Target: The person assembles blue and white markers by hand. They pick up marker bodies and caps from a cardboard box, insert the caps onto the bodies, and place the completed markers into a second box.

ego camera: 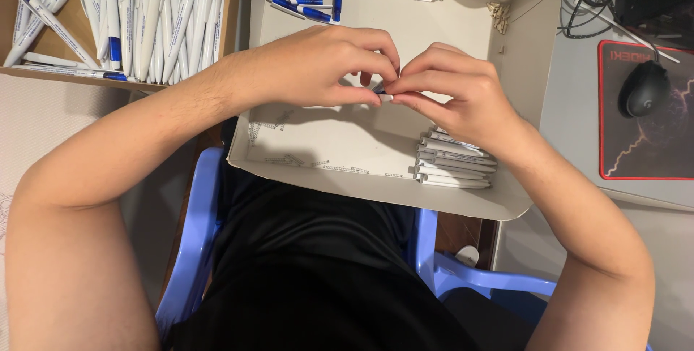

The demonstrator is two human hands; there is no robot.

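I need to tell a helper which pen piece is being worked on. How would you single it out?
Start at the big white cardboard box on the lap. Above its middle, the left hand and right hand meet, fingertips pinching a small white pen part. Unlike the white barrels stacked below, it is held.

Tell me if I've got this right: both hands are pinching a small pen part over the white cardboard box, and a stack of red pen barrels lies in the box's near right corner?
Not quite. The pen barrels are white, not red, as the head view shows. The rest holds: the left hand and right hand pinch a small pen part over the white cardboard box.
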